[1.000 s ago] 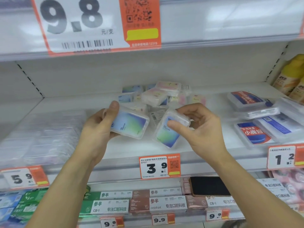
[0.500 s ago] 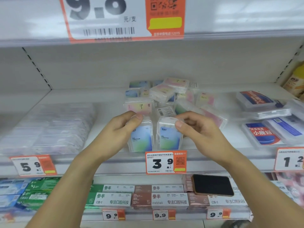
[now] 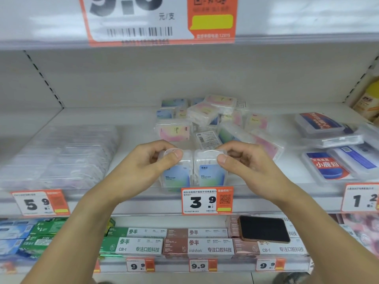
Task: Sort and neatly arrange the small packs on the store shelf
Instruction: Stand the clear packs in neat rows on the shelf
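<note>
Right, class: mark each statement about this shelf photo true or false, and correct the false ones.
1. Each hand grips one blue pack. True: left hand on the left pack, right hand on the right pack.
2. The two packs lie flat. False: they stand upright, side by side.
3. The tag below them reads 5.9. False: 3.9.
4. A phone lies on the boxes on the lower shelf. True.

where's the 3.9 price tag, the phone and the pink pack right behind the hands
3.9 price tag (image 3: 207, 200): head view, on the printed 3.
phone (image 3: 264, 228): head view, middle of its dark screen.
pink pack (image 3: 174, 132): head view, middle of its front label.
</note>
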Available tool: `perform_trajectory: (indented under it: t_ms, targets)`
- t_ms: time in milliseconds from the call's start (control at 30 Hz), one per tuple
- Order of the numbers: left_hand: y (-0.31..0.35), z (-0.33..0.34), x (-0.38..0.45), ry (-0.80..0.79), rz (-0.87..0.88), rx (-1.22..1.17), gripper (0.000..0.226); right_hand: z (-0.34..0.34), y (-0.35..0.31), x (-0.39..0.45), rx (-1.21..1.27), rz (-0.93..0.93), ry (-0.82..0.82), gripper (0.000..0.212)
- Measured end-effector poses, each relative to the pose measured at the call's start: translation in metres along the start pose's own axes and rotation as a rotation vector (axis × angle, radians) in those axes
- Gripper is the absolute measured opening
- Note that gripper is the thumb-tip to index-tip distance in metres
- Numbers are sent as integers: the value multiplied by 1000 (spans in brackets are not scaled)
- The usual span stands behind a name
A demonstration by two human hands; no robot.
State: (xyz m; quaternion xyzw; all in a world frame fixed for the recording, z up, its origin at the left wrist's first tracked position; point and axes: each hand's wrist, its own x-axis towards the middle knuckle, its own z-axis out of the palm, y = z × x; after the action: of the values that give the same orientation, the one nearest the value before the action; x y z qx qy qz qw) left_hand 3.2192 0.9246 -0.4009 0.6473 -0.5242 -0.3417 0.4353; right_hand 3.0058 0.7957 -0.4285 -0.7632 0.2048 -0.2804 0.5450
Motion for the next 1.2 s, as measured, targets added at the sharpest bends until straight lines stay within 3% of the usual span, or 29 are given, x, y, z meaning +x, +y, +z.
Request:
perform_trajectory:
  t_ms: [367,433,500,567,600,667,800,867,967,1067,1133,1200]
  targets:
    - [-2,0,-1,20,17,34,46,-7,-5,-3,-10,-4,-5,42]
    - [-3,1,-1,42,22,40,47,-18,-8,-3,34,-80,165,38]
    - [-3,1,-1,60,26,40,46,-34,-11,-3,-9,-137,442,25]
    - [-2,1,-1,67,27,44,45,-50,-8,-1,-255,-94,666,16]
    - [-1,2,-1,78,27,50,43,-56,-5,-1,-402,-54,702,20]
    - [3,3,-1,141,36,37,37,-63,3,0,-636,16,640,41]
    - [15,8,2,321,89,5,27,-65,11,-1,-853,239,331,78]
    - [24,12,6,384,92,39,15,-66,13,0,-883,266,255,78]
    - [40,9,23,444,81,227,8,-65,12,2,-785,229,325,65]
    - [41,-13,54,410,34,525,29,-60,9,5,-694,179,416,54]
    - [33,-29,74,255,-116,747,62,-57,7,6,-606,139,510,54]
    - [21,-36,91,102,-230,841,77,-58,4,7,-462,134,623,55]
